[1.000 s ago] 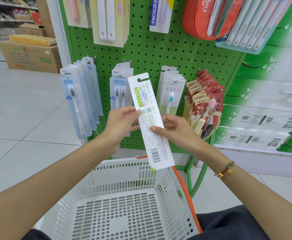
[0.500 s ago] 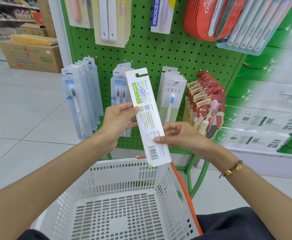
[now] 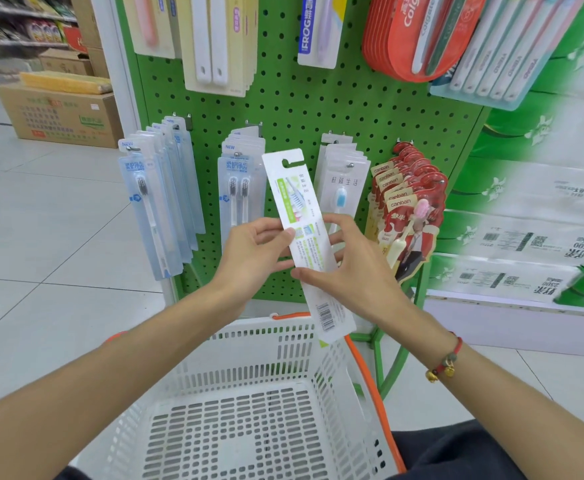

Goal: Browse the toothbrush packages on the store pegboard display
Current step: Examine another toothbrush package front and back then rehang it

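Bright, even store light all around me.
Soft shadows only; wide-angle bending at the edges, and the tissue packs (image 3: pixel 540 216) at my right smear into blur.

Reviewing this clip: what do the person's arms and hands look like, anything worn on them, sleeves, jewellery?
Both forearms are bare, with no sleeves in view. The left hand shows no rings, watch or glove, and that wrist is bare. The right hand is also ungloved and ringless; its wrist carries a thin red cord bracelet strung with small gold-coloured charms and a darker bead.
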The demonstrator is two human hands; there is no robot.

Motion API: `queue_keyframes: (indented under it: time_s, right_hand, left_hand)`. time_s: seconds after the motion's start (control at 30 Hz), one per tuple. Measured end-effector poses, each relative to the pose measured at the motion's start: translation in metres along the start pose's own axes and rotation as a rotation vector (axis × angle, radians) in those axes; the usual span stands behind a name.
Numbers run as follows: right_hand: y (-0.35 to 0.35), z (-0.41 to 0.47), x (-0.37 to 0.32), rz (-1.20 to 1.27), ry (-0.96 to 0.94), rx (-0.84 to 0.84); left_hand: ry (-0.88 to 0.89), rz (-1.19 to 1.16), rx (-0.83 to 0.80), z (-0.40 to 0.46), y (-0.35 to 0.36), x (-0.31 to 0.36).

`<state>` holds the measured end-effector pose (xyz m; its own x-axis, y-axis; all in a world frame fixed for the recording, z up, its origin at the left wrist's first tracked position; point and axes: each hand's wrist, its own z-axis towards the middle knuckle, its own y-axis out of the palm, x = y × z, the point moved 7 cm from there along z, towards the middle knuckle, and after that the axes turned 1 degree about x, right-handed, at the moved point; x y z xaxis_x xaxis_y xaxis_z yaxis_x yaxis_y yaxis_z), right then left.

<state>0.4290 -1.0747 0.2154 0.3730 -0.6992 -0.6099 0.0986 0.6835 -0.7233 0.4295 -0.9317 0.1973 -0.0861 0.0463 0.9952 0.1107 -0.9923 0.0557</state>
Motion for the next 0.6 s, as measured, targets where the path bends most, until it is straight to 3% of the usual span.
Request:
queue_keyframes:
  time_s: [0.1,0.33,0.47,0.6]
  right_hand:
    - [0.003,0.001,0.001,-0.021,0.040,-0.067]
    - [0.012,0.001,0.015,0.394,0.240,-0.257]
    - [0.021,-0.006,0.015,0.493,0.242,-0.430]
    - [0.024,-0.007,0.018,0.543,0.228,-0.472]
  left_hand:
    - [-0.048,0.026,-0.064,0.000,0.002,-0.001]
    - [-0.108,0.164,-0.220,0.004,-0.004,-0.003]
    - [-0.088,0.201,-0.313,0.003,0.000,-0.002]
    - [-0.027,0.277,-0.321,0.004,0.002,-0.003]
